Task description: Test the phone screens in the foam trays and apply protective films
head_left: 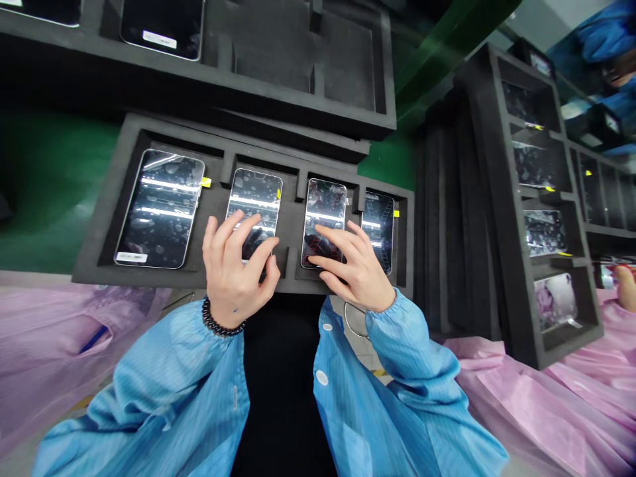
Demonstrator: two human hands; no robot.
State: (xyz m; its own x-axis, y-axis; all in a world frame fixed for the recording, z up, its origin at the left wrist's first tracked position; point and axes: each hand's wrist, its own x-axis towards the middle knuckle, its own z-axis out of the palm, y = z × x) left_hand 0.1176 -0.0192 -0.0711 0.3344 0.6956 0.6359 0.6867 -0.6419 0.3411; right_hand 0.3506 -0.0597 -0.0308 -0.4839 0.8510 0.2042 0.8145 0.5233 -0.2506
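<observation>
A black foam tray (293, 281) lies in front of me with several smartphones in its compartments. My left hand (238, 271) is over the lower half of the second phone (254, 192), fingers apart and partly hiding it. The fingertips of my right hand (355, 265) rest on the glass of the third phone (325, 199), also spread. Beside that hand, the rightmost phone (377, 225) is partly covered and has a yellow tab. At the far left sits a larger-looking phone (159, 205) with a white label and a yellow tab.
Behind my tray is another foam tray (342, 109) with phones at its left. Stacked trays stand at the right, the outermost tray (511, 199) holding several phones. Pink garments (527, 397) show on both sides, and a person's hand (626, 288) is at the right edge.
</observation>
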